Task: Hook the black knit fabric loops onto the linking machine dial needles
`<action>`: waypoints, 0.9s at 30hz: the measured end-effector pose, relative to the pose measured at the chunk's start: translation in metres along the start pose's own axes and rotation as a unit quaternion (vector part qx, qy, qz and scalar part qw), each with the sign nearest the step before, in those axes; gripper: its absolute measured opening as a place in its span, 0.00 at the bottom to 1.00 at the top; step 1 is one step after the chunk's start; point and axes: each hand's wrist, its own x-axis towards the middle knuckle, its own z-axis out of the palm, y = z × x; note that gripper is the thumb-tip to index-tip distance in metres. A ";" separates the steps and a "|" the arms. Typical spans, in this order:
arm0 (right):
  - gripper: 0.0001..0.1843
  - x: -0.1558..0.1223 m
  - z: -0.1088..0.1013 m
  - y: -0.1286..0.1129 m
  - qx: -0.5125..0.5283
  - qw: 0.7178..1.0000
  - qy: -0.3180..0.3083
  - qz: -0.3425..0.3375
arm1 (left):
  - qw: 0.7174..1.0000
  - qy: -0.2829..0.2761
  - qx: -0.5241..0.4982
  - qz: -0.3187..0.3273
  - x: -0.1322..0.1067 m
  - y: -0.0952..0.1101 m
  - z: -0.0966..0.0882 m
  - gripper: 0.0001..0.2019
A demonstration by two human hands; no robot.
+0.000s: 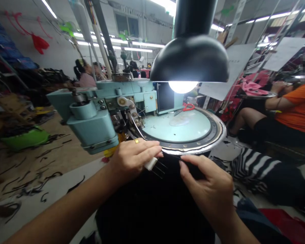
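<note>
My left hand [132, 157] is closed around a small white-handled pronged tool [150, 164], whose thin metal prongs point right. Its fingertips lie at the front rim of the round dial [208, 144] of a turquoise linking machine [91, 125]. Close to the same toothed rim, my right hand [208, 186] pinches the edge of black knit fabric [165, 203] between thumb and forefinger. The fabric hangs from the rim down over my lap, and its lower part is too dark to make out. A ring shows on my left hand.
A black lamp [190, 61] hangs low over the dial. Red-handled scissors [188, 107] lie on the dial's far side. Striped fabric [251, 169] is at the right, near a seated person in an orange top [300, 105]. A green basin [25, 139] stands on the floor at left.
</note>
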 end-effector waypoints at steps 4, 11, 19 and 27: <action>0.06 0.000 -0.003 0.003 -0.007 1.000 0.013 0.017 | 1.000 -0.026 0.002 -0.004 0.003 0.001 -0.001 0.08; 0.03 0.005 -0.009 0.006 0.016 0.999 -0.012 0.037 | 0.996 -0.073 0.035 0.021 0.016 0.005 -0.007 0.07; 0.09 -0.019 -0.025 0.036 0.151 0.923 -0.164 0.315 | 0.995 -0.077 0.054 -0.016 0.016 0.013 -0.008 0.09; 0.11 0.003 -0.017 0.008 0.066 0.990 -0.122 0.025 | 0.999 0.001 0.035 -0.042 0.002 0.018 0.005 0.08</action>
